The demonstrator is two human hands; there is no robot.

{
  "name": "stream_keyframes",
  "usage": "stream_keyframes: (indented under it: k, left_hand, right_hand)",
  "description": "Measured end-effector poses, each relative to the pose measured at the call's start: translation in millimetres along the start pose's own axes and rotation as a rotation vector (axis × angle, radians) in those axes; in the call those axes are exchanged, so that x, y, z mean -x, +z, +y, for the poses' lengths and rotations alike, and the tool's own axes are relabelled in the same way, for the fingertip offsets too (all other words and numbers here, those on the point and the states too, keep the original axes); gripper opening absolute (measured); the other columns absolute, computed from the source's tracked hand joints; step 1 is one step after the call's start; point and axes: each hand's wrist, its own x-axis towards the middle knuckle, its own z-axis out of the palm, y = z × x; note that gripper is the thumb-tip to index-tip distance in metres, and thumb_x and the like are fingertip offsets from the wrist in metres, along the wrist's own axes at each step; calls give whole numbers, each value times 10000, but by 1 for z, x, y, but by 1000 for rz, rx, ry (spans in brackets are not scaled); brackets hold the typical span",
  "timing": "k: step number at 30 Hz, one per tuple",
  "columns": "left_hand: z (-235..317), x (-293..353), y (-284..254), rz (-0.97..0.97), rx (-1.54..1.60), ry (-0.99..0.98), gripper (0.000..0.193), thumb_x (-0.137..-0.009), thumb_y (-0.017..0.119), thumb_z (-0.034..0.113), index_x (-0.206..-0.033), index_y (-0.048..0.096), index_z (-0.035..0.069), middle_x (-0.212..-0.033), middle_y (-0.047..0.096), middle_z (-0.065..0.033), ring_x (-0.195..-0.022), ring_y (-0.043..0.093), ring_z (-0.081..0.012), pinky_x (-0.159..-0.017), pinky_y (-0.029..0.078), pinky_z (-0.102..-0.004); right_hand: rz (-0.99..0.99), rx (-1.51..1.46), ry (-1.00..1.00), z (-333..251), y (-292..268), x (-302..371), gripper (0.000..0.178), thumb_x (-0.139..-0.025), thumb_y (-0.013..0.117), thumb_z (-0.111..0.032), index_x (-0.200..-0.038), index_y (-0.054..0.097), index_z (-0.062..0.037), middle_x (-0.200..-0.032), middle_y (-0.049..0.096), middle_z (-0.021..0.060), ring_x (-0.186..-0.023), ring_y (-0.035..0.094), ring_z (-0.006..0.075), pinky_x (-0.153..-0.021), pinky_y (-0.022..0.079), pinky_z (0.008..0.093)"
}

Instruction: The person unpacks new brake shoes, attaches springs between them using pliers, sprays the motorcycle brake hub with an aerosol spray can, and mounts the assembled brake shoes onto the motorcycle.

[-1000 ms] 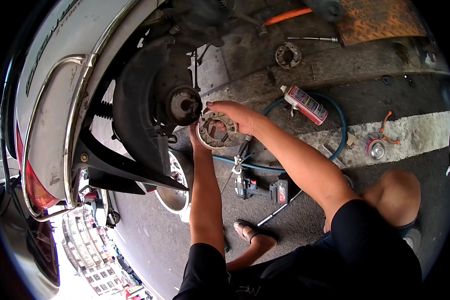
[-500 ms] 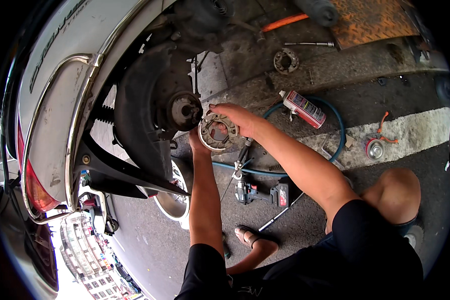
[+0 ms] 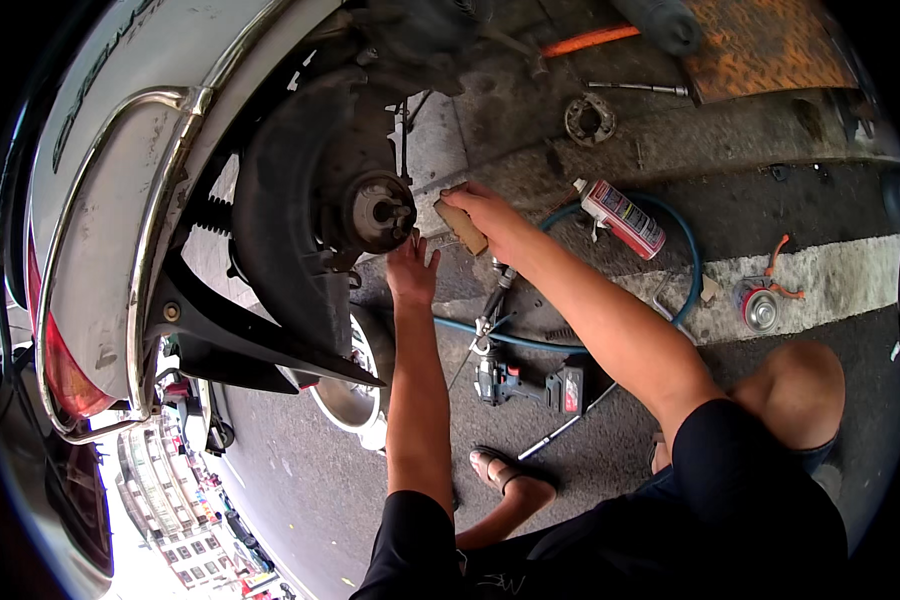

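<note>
My right hand (image 3: 487,215) grips a pair of brake shoes (image 3: 461,228), turned so that the tan outer lining faces me. Bare fingers of my left hand (image 3: 413,272) are spread apart, just below the exposed brake hub (image 3: 381,210) of the scooter. I cannot tell whether a fingertip touches the hub's lower edge. A dark splash guard (image 3: 285,200) stands left of the hub. The brake shoes are held to the right of the hub, apart from it.
The scooter's grey body (image 3: 120,220) with its chrome rail fills the left. On the ground lie a cordless impact wrench (image 3: 525,386), a red-and-white spray can (image 3: 622,218), a blue hose (image 3: 696,270), another ring-shaped brake part (image 3: 590,120), a ratchet (image 3: 635,88) and a wheel (image 3: 350,400).
My left hand has come off the brake shoes and opened beneath the hub. My right hand has moved slightly right and turned the shoes from face-on to edge-on.
</note>
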Motion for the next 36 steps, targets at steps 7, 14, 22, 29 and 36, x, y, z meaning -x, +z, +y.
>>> stream_keyframes:
  k: [7,14,22,29,36]
  left_hand:
    - [5,7,8,172,298,-25,588,-962,377,550,-1357,475,126,-1408,425,-24,-1243,409,-233,-1136,224,-534]
    - [4,31,10,243,357,27,641,-953,395,576,-1424,433,142,-1559,276,-50,-1462,211,-242,-1177,131,-524]
    - [12,90,21,284,-64,257,626,-996,471,365,-1521,264,93,-1577,258,-101,-1465,207,-249,-1166,166,-467]
    - [55,117,61,-149,-500,531,394,-989,551,296,-1285,550,36,-1164,642,-101,-1044,610,-186,-903,464,-285]
    - [81,118,44,-209,-226,295,305,-1006,476,230,-1206,589,29,-1018,701,-93,-804,665,-160,-736,549,-307]
  right_hand:
    - [-7,-124,-13,6,7,5,195,-910,575,-135,-1098,587,-82,-958,638,46,-837,605,159,-736,487,322]
    - [-185,-80,-105,5,13,15,256,-861,592,-19,-1114,574,-53,-975,623,39,-875,603,134,-768,486,283]
    - [-233,171,-357,13,23,24,440,-840,612,60,-1238,464,-54,-1078,559,60,-982,585,162,-881,489,300]
    - [-281,260,-368,13,46,40,325,-879,609,12,-1187,511,-16,-1025,628,76,-957,614,144,-850,509,297]
    - [-167,562,-447,-33,10,5,219,-897,668,-166,-1040,619,-8,-969,663,51,-908,590,103,-773,478,275]
